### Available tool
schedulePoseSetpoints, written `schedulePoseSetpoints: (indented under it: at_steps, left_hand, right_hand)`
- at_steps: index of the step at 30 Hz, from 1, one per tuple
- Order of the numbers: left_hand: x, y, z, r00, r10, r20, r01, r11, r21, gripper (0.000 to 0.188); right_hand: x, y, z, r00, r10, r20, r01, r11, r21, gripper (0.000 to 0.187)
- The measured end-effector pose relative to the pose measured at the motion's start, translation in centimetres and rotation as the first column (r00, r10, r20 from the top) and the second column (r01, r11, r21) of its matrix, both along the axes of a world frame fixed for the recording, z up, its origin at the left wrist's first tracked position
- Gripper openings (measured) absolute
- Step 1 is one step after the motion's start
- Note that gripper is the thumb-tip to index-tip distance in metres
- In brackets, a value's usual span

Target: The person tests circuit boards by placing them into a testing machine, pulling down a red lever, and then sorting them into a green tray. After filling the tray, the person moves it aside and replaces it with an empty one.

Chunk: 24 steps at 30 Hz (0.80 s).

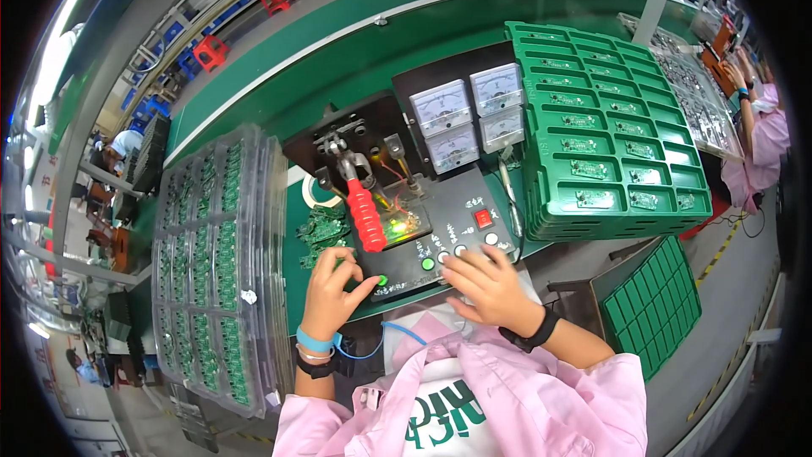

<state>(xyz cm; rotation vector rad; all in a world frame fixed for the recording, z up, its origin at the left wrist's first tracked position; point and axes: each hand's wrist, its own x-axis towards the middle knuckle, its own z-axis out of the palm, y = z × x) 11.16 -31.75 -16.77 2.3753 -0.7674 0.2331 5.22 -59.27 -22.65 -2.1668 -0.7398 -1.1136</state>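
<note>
Green dominates: a long green workbench runs from the upper centre down to the left of the frame. Stack of green compartment trays at right of centre, small circuit boards in the pockets. Clear plastic trays of green boards stacked at left, edge-on to the bench. A second green tray stands tilted at lower right.

Black test fixture at centre frame: three white analogue meters at its back, a red-handled toggle clamp over a lit board, a row of round buttons along the front edge, one red square switch.

Loose green boards lie just left of the fixture.

Left hand at lower centre-left: fingers curled loosely, thumb out toward a small green button; whether it grips anything I cannot tell. Right hand lies flat on the fixture's front edge, fingers spread, tips at the white buttons. Holds nothing.
</note>
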Motion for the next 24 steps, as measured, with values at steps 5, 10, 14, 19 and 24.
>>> schedulePoseSetpoints:
  at_steps: [5, 10, 14, 19, 24]
  left_hand:
    - [0.1, -1.3, 2.0, 0.996, 0.082, 0.031, -0.080, 0.995, -0.067, 0.041]
    - [1.3, -1.2, 3.1, 0.999, 0.037, -0.014, -0.033, 0.971, 0.237, 0.060]
    - [1.1, -1.5, 3.2, 0.999, 0.032, 0.013, -0.034, 0.947, 0.320, 0.064]
    - [-0.1, -1.2, 2.6, 0.996, 0.073, 0.043, -0.081, 0.971, 0.226, 0.063]
    - [-2.6, -0.4, 1.3, 0.964, 0.246, 0.102, -0.256, 0.961, 0.108, 0.053]
  right_hand:
    - [0.2, 0.5, -1.0, 0.982, -0.124, -0.146, 0.076, 0.952, -0.298, 0.042]
    - [0.3, 0.2, -0.8, 0.983, -0.107, -0.146, 0.064, 0.960, -0.272, 0.038]
    - [0.9, -0.4, 1.1, 0.945, 0.053, -0.323, -0.110, 0.981, -0.159, 0.049]
    - [7.0, 2.6, 12.2, 0.906, 0.280, -0.316, -0.233, 0.956, 0.180, 0.070]
    - [18.7, 4.8, 22.0, 0.880, 0.473, 0.029, -0.445, 0.803, 0.396, 0.060]
